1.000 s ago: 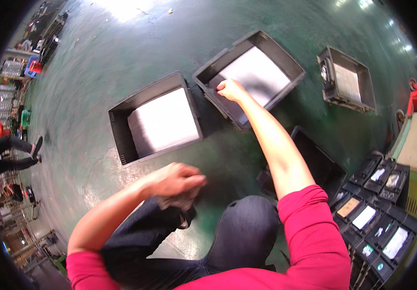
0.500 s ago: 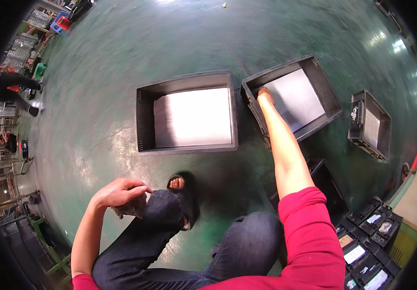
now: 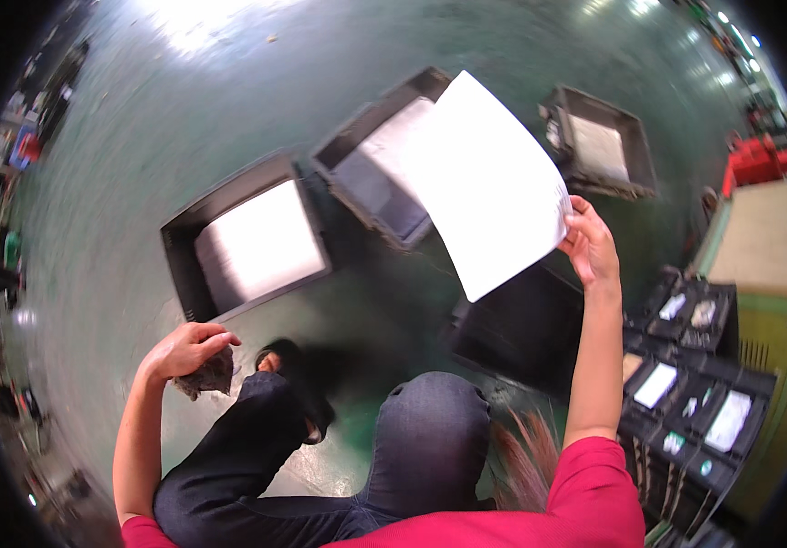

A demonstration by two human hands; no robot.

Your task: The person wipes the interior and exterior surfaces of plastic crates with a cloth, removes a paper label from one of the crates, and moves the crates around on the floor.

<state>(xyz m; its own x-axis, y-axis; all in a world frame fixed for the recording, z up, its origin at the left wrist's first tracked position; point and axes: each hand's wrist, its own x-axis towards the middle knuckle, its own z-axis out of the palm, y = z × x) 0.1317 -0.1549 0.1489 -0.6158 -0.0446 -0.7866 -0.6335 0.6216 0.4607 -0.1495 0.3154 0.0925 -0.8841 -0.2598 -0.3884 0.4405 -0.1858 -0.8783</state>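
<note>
My right hand [image 3: 592,239] pinches a large white sheet [image 3: 494,183] by its right edge, with the fingers closed on it. The sheet hangs in the air, bowed, covering part of the middle dark grey bin [image 3: 398,236]. Inside that bin a pale sheet lies on the bottom. My left hand [image 3: 194,349] rests near my left knee, fingers curled around a crumpled grey rag [image 3: 208,376]. Just beyond it, a second dark grey bin [image 3: 174,247] stands on the floor with another white sheet [image 3: 270,242] lying flat in it.
A smaller dark bin [image 3: 642,157] with a pale sheet inside stands at the far right. A black crate [image 3: 512,333] sits below the held sheet. Stacked black boxes [image 3: 686,402] and a green bench [image 3: 763,329] are at right. Reddish-brown bristles [image 3: 529,457] show beside my right knee.
My right hand has come out of the middle bin, lifting a white sheet up and toward the right. The view has turned right. My left hand still has the rag.
</note>
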